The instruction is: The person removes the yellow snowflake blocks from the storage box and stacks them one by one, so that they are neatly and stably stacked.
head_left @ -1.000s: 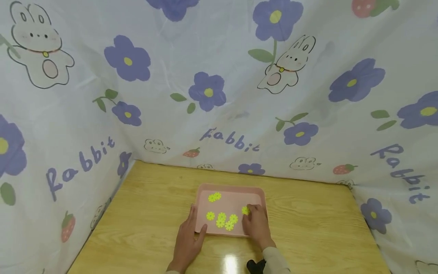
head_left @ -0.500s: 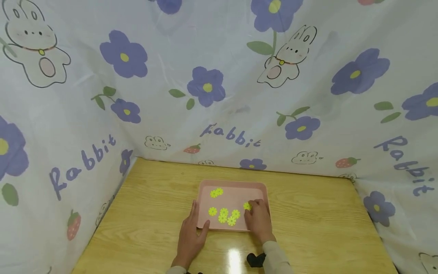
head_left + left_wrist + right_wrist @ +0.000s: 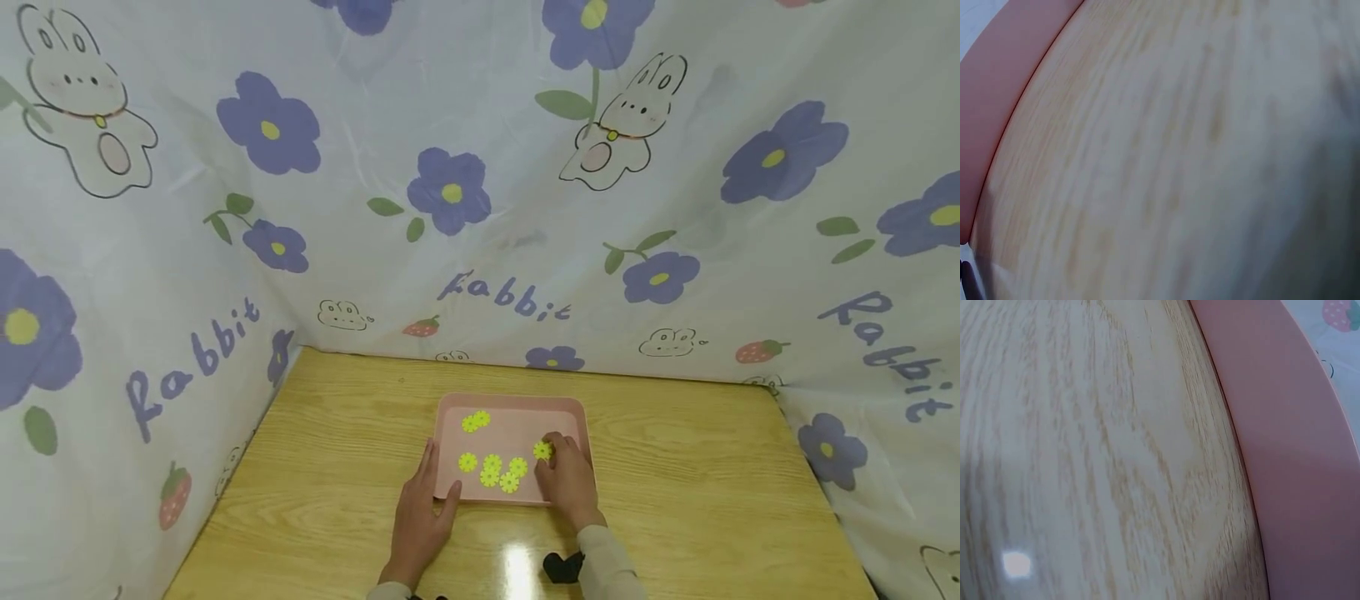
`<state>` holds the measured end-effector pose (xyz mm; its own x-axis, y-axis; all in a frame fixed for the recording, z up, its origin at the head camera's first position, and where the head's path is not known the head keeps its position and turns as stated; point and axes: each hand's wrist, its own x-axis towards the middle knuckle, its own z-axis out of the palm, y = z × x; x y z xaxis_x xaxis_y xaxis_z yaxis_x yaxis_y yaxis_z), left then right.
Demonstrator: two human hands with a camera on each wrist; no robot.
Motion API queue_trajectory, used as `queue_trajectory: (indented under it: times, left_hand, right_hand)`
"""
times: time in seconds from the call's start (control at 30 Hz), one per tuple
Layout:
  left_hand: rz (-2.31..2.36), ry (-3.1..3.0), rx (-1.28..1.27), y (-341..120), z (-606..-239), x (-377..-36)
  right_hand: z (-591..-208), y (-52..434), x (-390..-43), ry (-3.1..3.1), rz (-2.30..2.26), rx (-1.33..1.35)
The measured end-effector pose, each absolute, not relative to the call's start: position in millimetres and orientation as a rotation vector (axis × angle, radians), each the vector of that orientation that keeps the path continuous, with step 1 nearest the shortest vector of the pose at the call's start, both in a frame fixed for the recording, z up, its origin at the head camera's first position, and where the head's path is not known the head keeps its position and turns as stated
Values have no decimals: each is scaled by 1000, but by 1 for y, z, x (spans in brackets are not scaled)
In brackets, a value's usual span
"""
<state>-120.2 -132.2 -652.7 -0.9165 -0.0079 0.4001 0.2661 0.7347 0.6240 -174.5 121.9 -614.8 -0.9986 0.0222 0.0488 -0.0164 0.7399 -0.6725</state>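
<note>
Pink tray [image 3: 510, 435]: lying flat on the wooden table [image 3: 675, 467], near the middle and close to my edge of it, with my two hands at its near corners.
Yellow-green flower pieces: sitting loose on the tray floor. A pair [image 3: 475, 421] is lying toward the far left, one single [image 3: 467, 462] is lying at mid-left, a small cluster [image 3: 502, 473] is overlapping near the front middle, and one more flower [image 3: 542, 450] is lying at the right.
Right hand [image 3: 567, 482]: I am reaching over the tray's near right corner, fingers [image 3: 557, 446] bent down onto the tray floor and touching the right-hand flower. I cannot tell whether I am pinching it or only pressing on it.
Left hand [image 3: 420, 521]: I am resting it on the table against the tray's near left corner, fingers fairly straight along the left rim and thumb lying across the front edge, steadying the tray rather than wrapping it.
Wrist views: both are showing only blurred wood grain and a strip of pink tray [image 3: 1297, 456] rim; neither is showing my fingers.
Sleeves: a pale cuff [image 3: 603, 567] is showing on my right wrist, with a dark strap [image 3: 558, 567] beside it.
Surroundings: a white cloth [image 3: 480, 167] printed with purple flowers, rabbits and strawberries is hanging behind and on both sides of the table.
</note>
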Motion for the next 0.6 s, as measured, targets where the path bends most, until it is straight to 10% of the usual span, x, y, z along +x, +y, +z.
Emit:
queue_trajectory:
  times: [0.6]
  left_hand:
    - [-999, -2582, -168, -129, -644, -124]
  right_hand:
    - [-613, 127, -181, -2867, 1164, 78]
